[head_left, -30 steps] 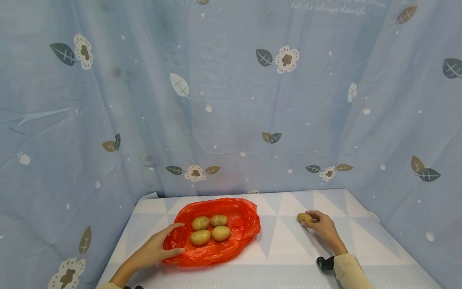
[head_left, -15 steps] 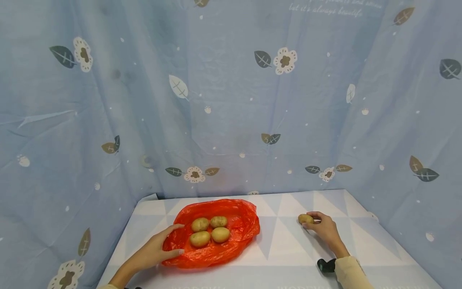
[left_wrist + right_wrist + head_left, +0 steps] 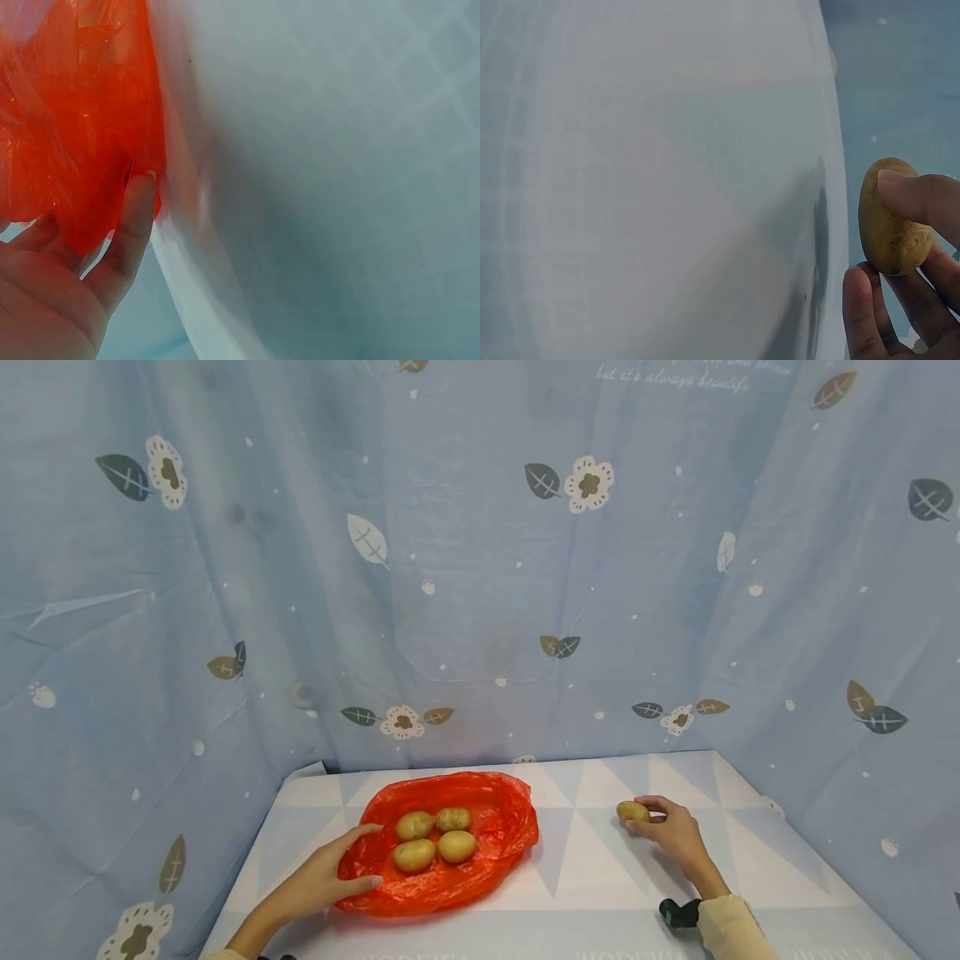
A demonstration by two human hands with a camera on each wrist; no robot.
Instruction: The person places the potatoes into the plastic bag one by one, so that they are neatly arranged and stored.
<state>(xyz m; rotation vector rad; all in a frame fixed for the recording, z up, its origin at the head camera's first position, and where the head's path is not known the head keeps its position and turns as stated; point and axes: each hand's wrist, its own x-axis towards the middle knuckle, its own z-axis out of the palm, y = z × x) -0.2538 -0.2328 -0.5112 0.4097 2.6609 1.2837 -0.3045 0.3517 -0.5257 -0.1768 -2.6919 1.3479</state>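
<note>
In the head view, an opened-out red plastic bag (image 3: 491, 881) lies on the table with several potatoes (image 3: 414, 855) grouped inside it. My left hand (image 3: 318, 881) rests against the bag's left end, thumb and fingers spread apart along its side. The left wrist view has the thumb of that hand (image 3: 71, 289) touching the crinkled red film. Over on the right, my right hand (image 3: 675, 833) pinches one potato (image 3: 632, 812) between thumb and fingers. That potato (image 3: 889, 225) appears raised off the table in the right wrist view, the thumb lying across its side.
A white and pale-blue patterned cloth covers the table (image 3: 585, 877). Blue curtains (image 3: 480, 568) printed with leaves and flowers stand close behind and at both sides. A dark device (image 3: 678, 912) sits at the right wrist, beside the cream sleeve (image 3: 731, 927).
Both hands stay almost in place, the right still holding the potato. The head view has shifted very slightly; the bag and its potatoes look unchanged.
</note>
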